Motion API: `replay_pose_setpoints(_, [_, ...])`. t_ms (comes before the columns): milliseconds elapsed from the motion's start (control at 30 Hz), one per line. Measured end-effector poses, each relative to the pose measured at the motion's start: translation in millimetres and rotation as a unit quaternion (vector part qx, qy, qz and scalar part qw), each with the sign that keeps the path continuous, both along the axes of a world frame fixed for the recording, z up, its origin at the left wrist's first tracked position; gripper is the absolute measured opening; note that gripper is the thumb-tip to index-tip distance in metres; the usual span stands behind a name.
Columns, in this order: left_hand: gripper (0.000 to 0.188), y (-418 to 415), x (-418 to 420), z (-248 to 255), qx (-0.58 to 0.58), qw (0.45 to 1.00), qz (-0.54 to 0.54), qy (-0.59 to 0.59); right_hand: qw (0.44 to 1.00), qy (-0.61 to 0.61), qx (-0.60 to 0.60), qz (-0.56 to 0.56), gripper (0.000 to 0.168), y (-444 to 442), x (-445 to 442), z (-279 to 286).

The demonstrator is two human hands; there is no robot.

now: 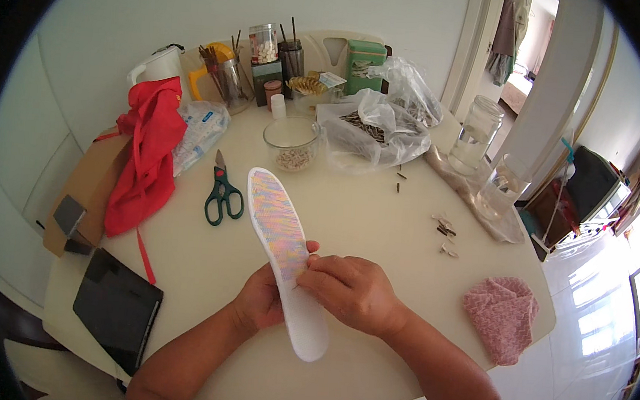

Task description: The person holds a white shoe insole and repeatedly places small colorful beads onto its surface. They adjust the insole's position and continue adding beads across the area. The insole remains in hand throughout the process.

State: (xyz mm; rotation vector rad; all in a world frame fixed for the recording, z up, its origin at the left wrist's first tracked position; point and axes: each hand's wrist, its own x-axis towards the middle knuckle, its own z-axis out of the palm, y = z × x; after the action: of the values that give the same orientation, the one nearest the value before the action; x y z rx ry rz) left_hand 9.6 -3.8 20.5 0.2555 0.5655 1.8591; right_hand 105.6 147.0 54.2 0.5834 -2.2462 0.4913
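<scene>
A white insole is held tilted above the table, its upper part covered in pink, yellow and lilac stitching. Underneath it, my left hand grips the insole by its middle, with fingertips showing at the right edge. My right hand has its thumb and fingers pinched together at that same edge, where the stitching meets bare white. Whatever fine thing may sit between those fingertips is too small to make out. Green-handled scissors lie left of the insole, blades pointing away from me.
Behind the insole stands a glass bowl beside a plastic bag of seeds. A red cloth bag and black folder are left. On the right are a pink cloth, a glass jar and a glass.
</scene>
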Motion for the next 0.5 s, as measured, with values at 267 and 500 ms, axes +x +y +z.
replay_pose_setpoints(267, [0.034,0.3,3.4,-1.4,-0.009,0.999,-0.024,-0.023,0.995,-0.022,0.096,0.005,0.028,2.4,8.4,13.0])
replay_pose_setpoints(500, [0.031,5.7,5.1,-2.5,-0.041,0.999,-0.009,-0.013,0.998,-0.052,0.022,-0.004,0.023,1.8,5.1,7.6])
